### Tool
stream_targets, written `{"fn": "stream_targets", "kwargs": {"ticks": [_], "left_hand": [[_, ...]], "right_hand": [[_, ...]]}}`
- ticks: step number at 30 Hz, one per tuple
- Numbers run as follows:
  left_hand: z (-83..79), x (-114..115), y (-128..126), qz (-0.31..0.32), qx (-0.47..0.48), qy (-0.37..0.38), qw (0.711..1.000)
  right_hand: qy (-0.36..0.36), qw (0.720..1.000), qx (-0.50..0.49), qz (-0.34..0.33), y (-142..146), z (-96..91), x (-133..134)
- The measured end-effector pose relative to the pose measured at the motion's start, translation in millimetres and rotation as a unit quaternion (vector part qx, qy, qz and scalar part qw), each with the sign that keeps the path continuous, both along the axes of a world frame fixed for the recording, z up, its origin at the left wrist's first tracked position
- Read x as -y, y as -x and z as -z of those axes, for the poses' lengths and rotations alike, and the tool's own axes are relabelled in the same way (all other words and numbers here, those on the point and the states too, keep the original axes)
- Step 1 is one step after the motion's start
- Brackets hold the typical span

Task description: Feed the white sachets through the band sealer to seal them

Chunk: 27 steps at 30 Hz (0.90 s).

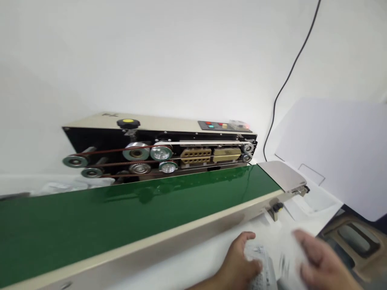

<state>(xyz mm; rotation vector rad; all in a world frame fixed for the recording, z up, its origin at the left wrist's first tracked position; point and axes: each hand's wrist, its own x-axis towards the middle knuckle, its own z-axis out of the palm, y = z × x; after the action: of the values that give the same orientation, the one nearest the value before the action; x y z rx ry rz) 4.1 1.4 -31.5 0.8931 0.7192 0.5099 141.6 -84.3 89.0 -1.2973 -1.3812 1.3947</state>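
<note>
Both hands are low in the head view, at the bottom right in front of a band sealer machine. My left hand (238,262) curls its fingers around a clear plastic bag with dark print (266,264). My right hand (320,262) is blurred by motion and touches the same bag from the right, fingers partly bent. The bag lies over the white table top (193,262), just below the machine's cream-coloured front rail.
The sealer's green conveyor belt (121,209) runs from the left edge to a grey end plate (281,175). Behind it sit pulleys, belts and brass blocks (208,155), with a control panel (223,125) on top. A black cable (287,76) hangs on the wall. A white board (338,153) leans at right.
</note>
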Motion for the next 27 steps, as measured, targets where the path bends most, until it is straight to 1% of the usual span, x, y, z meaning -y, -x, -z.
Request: {"fn": "stream_targets", "kwargs": {"ticks": [1, 2, 3, 4, 6, 8, 10, 12, 15, 19, 27], "left_hand": [[2.3, 0, 0, 0.001, -0.003, -0.008, 1.0], [4.3, -1, 0, 0.006, -0.002, -0.013, 1.0], [5.8, -1, 0, 0.011, 0.003, -0.016, 1.0], [6.9, 0, 1, 0.015, 0.012, -0.015, 1.0], [7.6, 0, 3, 0.017, 0.027, -0.012, 0.999], [6.9, 0, 4, 0.017, 0.033, -0.015, 0.999], [5.8, 0, 4, 0.017, 0.033, -0.025, 0.999], [4.7, -1, 3, 0.017, 0.025, -0.032, 0.999], [3.3, -1, 2, 0.017, 0.009, -0.032, 0.999], [1.5, 0, 2, 0.011, 0.012, -0.025, 1.0], [-6.4, 4, 4, -0.001, 0.01, -0.017, 1.0]], "right_hand": [[-0.017, 0.997, -0.001, 0.074, -10, -11.5, -15], [-0.045, 0.986, -0.008, 0.159, -18, -23.8, -33], [-0.072, 0.974, -0.019, 0.216, -26, -35.9, -51], [-0.091, 0.962, -0.033, 0.255, -33, -47.2, -71], [-0.072, 0.947, -0.038, 0.311, -42, -64.7, -110], [-0.035, 0.924, -0.018, 0.379, -48, -73.7, -144], [-0.012, 0.906, 0.0, 0.424, -51, -75.2, -171], [-0.002, 0.901, 0.008, 0.433, -52, -71.8, -189], [0.012, 0.903, 0.019, 0.428, -50, -64.0, -202], [0.019, 0.909, 0.037, 0.416, -45, -56.7, -205], [0.02, 0.91, 0.071, 0.409, -35, -53.6, -209]]}}
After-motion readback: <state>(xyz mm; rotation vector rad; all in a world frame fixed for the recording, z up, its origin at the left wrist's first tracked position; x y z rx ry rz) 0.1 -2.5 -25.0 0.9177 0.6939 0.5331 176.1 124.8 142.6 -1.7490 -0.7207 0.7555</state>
